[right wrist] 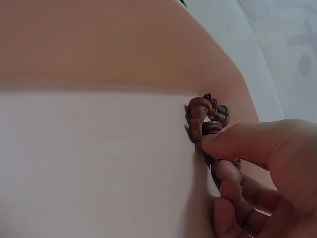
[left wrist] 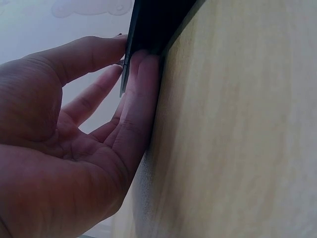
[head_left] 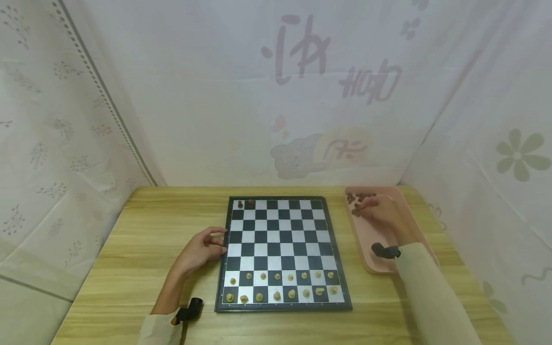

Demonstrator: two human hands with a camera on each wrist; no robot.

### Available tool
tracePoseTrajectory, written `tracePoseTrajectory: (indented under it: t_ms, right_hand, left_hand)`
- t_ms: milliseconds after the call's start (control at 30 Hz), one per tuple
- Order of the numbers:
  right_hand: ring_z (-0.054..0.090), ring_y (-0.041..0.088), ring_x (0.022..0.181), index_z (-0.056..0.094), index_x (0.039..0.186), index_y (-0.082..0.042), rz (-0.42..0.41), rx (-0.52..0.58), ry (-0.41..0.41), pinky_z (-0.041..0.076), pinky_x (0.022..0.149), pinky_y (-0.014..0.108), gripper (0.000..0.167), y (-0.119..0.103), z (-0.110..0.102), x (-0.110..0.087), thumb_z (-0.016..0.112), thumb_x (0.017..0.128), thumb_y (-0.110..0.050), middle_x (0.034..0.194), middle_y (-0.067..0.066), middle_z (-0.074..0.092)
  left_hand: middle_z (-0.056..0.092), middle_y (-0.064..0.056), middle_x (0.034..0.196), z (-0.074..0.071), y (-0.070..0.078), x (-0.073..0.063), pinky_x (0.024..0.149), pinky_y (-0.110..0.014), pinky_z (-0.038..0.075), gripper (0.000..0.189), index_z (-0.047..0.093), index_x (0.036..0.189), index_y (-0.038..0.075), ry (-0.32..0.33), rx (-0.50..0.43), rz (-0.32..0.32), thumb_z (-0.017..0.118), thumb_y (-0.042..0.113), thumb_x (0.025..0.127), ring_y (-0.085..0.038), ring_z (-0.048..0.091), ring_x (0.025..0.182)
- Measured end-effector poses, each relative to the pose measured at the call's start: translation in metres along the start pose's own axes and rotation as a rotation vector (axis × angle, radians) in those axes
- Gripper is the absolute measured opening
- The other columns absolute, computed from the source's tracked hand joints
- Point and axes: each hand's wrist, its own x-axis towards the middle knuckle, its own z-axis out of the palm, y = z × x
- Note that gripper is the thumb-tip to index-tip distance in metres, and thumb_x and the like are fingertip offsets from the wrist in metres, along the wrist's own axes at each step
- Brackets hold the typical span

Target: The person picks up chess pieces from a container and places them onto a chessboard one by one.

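A black-and-white chessboard (head_left: 273, 237) lies on the table, with cream chess pieces (head_left: 277, 296) in its two near rows. Two dark reddish-brown pieces (head_left: 240, 204) stand at its far left corner. My left hand (head_left: 200, 250) grips the board's left edge; in the left wrist view the fingers (left wrist: 136, 109) reach under the board (left wrist: 153, 25) and the thumb lies against its rim. At the pink tray's far left part, my right hand (head_left: 384, 214) pinches a brown chess piece among others (right wrist: 198, 116). Fingers partly hide that piece.
The pink tray (head_left: 364, 256) stands right of the board and holds several brown pieces (head_left: 351, 197). Patterned white cloth (head_left: 207, 120) hangs behind and at both sides of the wooden table (head_left: 164, 215).
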Motion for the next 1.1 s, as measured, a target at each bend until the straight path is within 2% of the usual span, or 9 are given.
tracePoseTrajectory:
  t_ms: [133, 300, 400, 567, 733, 933, 1000, 1100]
  right_hand:
    - [0.066, 0.030, 0.108, 0.087, 0.099, -0.010, -0.001, -0.029, 0.022, 0.046, 0.096, 0.041, 0.012, -0.004, 0.002, 0.000, 0.076, 0.100, -0.010, 0.104, 0.007, 0.081]
    - [0.064, 0.033, 0.099, 0.086, 0.095, -0.006, -0.029, -0.100, 0.041, 0.048, 0.085, 0.039, 0.009, -0.003, 0.004, 0.002, 0.079, 0.098, -0.010, 0.099, 0.011, 0.079]
    - [0.067, 0.035, 0.099, 0.084, 0.096, -0.004, -0.005, -0.111, 0.047, 0.050, 0.084, 0.041, 0.008, -0.001, 0.004, 0.004, 0.079, 0.098, -0.009, 0.101, 0.015, 0.080]
    - [0.069, 0.041, 0.107, 0.083, 0.101, -0.001, 0.010, -0.105, 0.042, 0.052, 0.091, 0.046, 0.009, 0.004, 0.005, 0.004, 0.080, 0.096, -0.008, 0.109, 0.021, 0.080]
    - [0.065, 0.039, 0.109, 0.085, 0.100, -0.005, 0.022, -0.114, 0.027, 0.049, 0.092, 0.048, 0.011, 0.006, 0.005, 0.003, 0.077, 0.097, -0.010, 0.110, 0.016, 0.079]
    - [0.067, 0.036, 0.102, 0.083, 0.102, -0.004, 0.004, -0.134, 0.053, 0.052, 0.089, 0.048, 0.016, 0.009, 0.000, 0.001, 0.083, 0.096, -0.018, 0.107, 0.015, 0.079]
    - [0.066, 0.035, 0.100, 0.083, 0.101, -0.004, 0.001, -0.122, 0.056, 0.051, 0.086, 0.047, 0.016, 0.010, -0.001, 0.001, 0.085, 0.094, -0.018, 0.106, 0.014, 0.079]
    - [0.065, 0.034, 0.103, 0.083, 0.100, -0.005, -0.002, -0.118, 0.062, 0.050, 0.089, 0.046, 0.014, 0.009, -0.002, 0.000, 0.086, 0.092, -0.017, 0.108, 0.013, 0.079]
  left_hand:
    - [0.072, -0.019, 0.112, 0.000, 0.000, 0.000, 0.083, -0.037, 0.058, 0.055, 0.062, 0.147, -0.002, -0.014, -0.003, 0.018, 0.079, -0.004, 0.094, -0.027, 0.070, 0.095]
    - [0.072, -0.020, 0.113, 0.000, -0.002, 0.000, 0.083, -0.038, 0.058, 0.056, 0.060, 0.148, -0.004, -0.020, -0.001, 0.032, 0.079, -0.004, 0.094, -0.027, 0.069, 0.095]
    - [0.072, -0.019, 0.113, 0.000, -0.003, 0.000, 0.083, -0.038, 0.058, 0.056, 0.060, 0.147, -0.003, -0.016, 0.000, 0.031, 0.079, -0.004, 0.094, -0.027, 0.069, 0.096]
    - [0.071, -0.020, 0.113, 0.000, -0.003, 0.001, 0.083, -0.038, 0.058, 0.056, 0.060, 0.147, -0.003, -0.020, -0.009, 0.031, 0.079, -0.005, 0.094, -0.027, 0.069, 0.096]
    - [0.072, -0.020, 0.114, 0.001, -0.002, 0.000, 0.084, -0.038, 0.058, 0.056, 0.060, 0.147, -0.003, -0.019, -0.009, 0.034, 0.079, -0.004, 0.094, -0.027, 0.069, 0.097]
    - [0.071, -0.020, 0.113, 0.001, -0.002, -0.001, 0.083, -0.038, 0.060, 0.056, 0.060, 0.147, -0.004, -0.025, -0.024, 0.038, 0.078, -0.006, 0.094, -0.027, 0.069, 0.096]
    - [0.071, -0.020, 0.112, 0.001, -0.001, -0.001, 0.082, -0.038, 0.060, 0.056, 0.060, 0.147, -0.004, -0.025, -0.029, 0.041, 0.078, -0.006, 0.094, -0.027, 0.069, 0.095]
    - [0.072, -0.020, 0.112, 0.000, -0.001, -0.002, 0.082, -0.037, 0.059, 0.056, 0.060, 0.147, -0.004, -0.022, -0.021, 0.046, 0.078, -0.006, 0.094, -0.026, 0.069, 0.095]
